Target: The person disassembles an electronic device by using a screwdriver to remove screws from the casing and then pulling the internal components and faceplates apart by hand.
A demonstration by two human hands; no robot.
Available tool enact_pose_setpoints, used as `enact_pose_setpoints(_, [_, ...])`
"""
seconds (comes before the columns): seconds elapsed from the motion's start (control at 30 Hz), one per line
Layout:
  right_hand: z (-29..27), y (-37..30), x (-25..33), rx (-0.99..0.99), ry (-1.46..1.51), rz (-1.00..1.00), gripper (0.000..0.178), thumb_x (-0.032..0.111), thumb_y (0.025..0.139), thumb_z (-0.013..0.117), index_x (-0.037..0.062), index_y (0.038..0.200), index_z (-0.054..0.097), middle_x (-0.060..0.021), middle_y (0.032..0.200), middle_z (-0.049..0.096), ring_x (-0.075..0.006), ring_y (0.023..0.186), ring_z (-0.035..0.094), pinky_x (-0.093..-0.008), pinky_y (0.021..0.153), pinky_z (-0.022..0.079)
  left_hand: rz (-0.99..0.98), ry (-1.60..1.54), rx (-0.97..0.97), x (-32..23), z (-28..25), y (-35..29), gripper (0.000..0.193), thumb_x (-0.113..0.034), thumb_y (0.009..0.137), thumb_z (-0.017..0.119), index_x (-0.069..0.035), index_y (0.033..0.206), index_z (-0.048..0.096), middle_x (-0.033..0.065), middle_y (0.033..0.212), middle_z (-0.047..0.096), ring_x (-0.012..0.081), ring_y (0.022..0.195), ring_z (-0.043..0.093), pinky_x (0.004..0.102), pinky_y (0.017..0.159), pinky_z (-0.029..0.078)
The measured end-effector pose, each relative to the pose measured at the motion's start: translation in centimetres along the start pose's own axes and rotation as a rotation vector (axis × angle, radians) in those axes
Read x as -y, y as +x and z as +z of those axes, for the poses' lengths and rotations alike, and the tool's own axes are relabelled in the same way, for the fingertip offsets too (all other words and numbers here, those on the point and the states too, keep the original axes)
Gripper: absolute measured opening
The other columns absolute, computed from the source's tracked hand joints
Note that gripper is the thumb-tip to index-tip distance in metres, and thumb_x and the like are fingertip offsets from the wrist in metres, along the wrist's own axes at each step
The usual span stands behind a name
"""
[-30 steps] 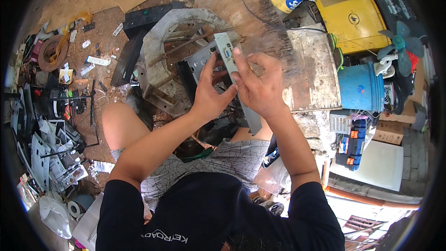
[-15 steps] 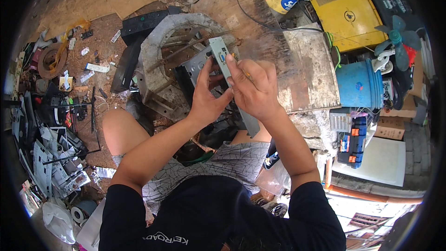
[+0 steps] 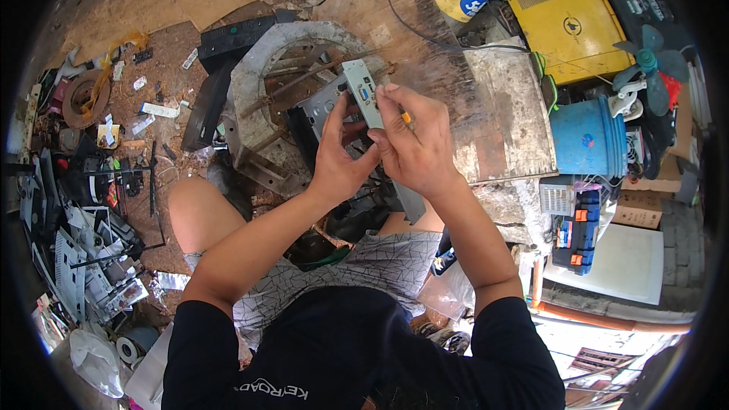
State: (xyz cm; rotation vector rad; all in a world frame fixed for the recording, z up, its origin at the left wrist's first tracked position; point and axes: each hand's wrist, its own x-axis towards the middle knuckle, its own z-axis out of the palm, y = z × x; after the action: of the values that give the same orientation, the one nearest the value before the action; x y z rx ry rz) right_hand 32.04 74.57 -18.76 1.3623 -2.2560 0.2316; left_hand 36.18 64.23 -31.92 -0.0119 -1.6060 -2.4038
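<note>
Between my knees a grey metal electronics chassis (image 3: 315, 110) leans over a ring-shaped metal frame (image 3: 247, 80). Its long pale port panel (image 3: 363, 89) faces up and carries a blue video socket (image 3: 364, 94). My left hand (image 3: 339, 153) is closed round the chassis, with its fingers over the side left of the panel. At the panel's right edge my right hand (image 3: 414, 137) has its thumb and fingers bent in a pinch. A yellow-orange piece (image 3: 406, 117), perhaps a tool handle, shows between those fingers; the rest of it is hidden.
A worn wooden board (image 3: 493, 121) lies to the right, beside a blue bucket (image 3: 585, 137) and a yellow metal case (image 3: 563, 23). Black plastic casings (image 3: 209, 106) rest left of the ring. Scrap metal parts (image 3: 95, 258) are heaped at far left. A black cable (image 3: 402, 15) loops across the board.
My right index finger has left the panel's face by the blue socket and bent back to the right edge, uncovering the socket. The left hand and the chassis have hardly moved.
</note>
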Motion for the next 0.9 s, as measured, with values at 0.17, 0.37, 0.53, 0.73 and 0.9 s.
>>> enact_pose_setpoints(0.17, [0.0, 0.0, 0.0, -0.013, 0.009, -0.005, 0.049, 0.015, 0.081, 0.074, -0.0022, 0.126, 0.064, -0.0126, 0.129, 0.058, -0.0297, 0.109, 0.056, -0.0394, 0.092, 0.045, 0.046, -0.009, -0.010, 0.1, 0.1, 0.1, 0.093, -0.010, 0.083, 0.078, 0.006, 0.153, 0.019, 0.0214, 0.139, 0.046, 0.0283, 0.119, 0.060, 0.0396, 0.100, 0.050])
enact_pose_setpoints(0.37, [0.1, -0.1, -0.2, -0.017, 0.030, -0.011, 0.050, 0.015, 0.080, 0.074, -0.0013, 0.127, 0.063, -0.0123, 0.131, 0.056, -0.0296, 0.111, 0.057, -0.0406, 0.092, 0.045, 0.046, -0.004, -0.024, 0.1, 0.1, 0.0, 0.094, -0.010, 0.082, 0.078, 0.006, 0.153, 0.019, 0.0217, 0.139, 0.045, 0.0289, 0.119, 0.060, 0.0402, 0.100, 0.051])
enact_pose_setpoints(0.53, [0.4, 0.2, -0.5, -0.130, 0.049, 0.133, 0.038, 0.013, 0.081, 0.072, 0.0067, 0.118, 0.068, -0.0134, 0.124, 0.060, -0.0305, 0.110, 0.060, -0.0421, 0.090, 0.047, -0.003, -0.004, -0.025, 0.1, 0.1, -0.1, 0.095, -0.010, 0.081, 0.079, 0.003, 0.154, 0.020, 0.0201, 0.141, 0.044, 0.0280, 0.119, 0.058, 0.0400, 0.100, 0.050])
enact_pose_setpoints(0.73, [1.6, 0.4, -2.9, 0.039, 0.247, 0.521, 0.013, 0.019, 0.082, 0.074, 0.0085, 0.089, 0.073, -0.0099, 0.092, 0.066, -0.0314, 0.090, 0.063, -0.0402, 0.080, 0.050, -0.019, -0.022, -0.005, -0.5, 0.0, -0.2, 0.094, -0.010, 0.084, 0.077, 0.006, 0.154, 0.016, 0.0195, 0.141, 0.042, 0.0247, 0.119, 0.054, 0.0403, 0.103, 0.046])
enact_pose_setpoints(0.9, [2.4, 1.0, -2.0, 0.223, 0.152, 0.452, 0.015, 0.019, 0.082, 0.076, 0.0060, 0.088, 0.074, -0.0096, 0.086, 0.066, -0.0289, 0.084, 0.064, -0.0374, 0.072, 0.050, -0.011, 0.005, -0.038, 0.1, -0.1, -0.2, 0.098, -0.012, 0.079, 0.080, 0.003, 0.154, 0.020, 0.0174, 0.140, 0.044, 0.0240, 0.117, 0.057, 0.0378, 0.098, 0.050])
